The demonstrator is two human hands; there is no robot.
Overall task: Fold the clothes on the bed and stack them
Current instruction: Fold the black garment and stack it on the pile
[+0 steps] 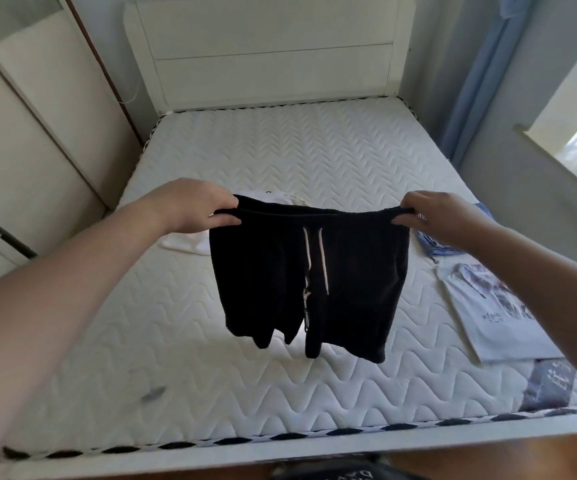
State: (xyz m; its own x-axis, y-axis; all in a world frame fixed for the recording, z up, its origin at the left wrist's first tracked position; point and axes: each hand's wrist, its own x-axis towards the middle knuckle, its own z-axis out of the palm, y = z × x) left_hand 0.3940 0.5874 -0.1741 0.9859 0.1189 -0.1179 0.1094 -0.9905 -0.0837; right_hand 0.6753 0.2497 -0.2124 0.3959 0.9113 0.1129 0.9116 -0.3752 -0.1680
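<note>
A bare quilted mattress (211, 358) with a zigzag stitch fills the small bedroom, its near edge trimmed in a dark-and-white cord above the wooden floor. Closest over it, two bare forearms reach out from the person, and between them hangs a pair of black drawstring shorts (309, 278), held up clear of the mattress. The left hand (193, 206) pinches one end of the waistband, fingers curled over the top and thumb under; the right hand (439, 213) grips the other end the same way. The waistband runs level, side to side, stretched taut between the two hands, so the shorts' long axis here is across the body, and the legs drop straight down toward the mattress with the pale cords dangling at the middle. Both hands sit about equally far out, neither nearer the garment than the other. I judge the fold to come depends on that line: bringing one hand across to the other would lay the legs together. To the right on the mattress lies a folded white printed T-shirt (502, 320), and just beyond it a blue garment (436, 244), partly hidden by the right wrist. Behind the shorts a white garment (190, 242) lies loose on the mattress. Farthest back stands the white headboard (273, 53), with a wardrobe (30, 133) to the left and a blue curtain (477, 81) to the right.
</note>
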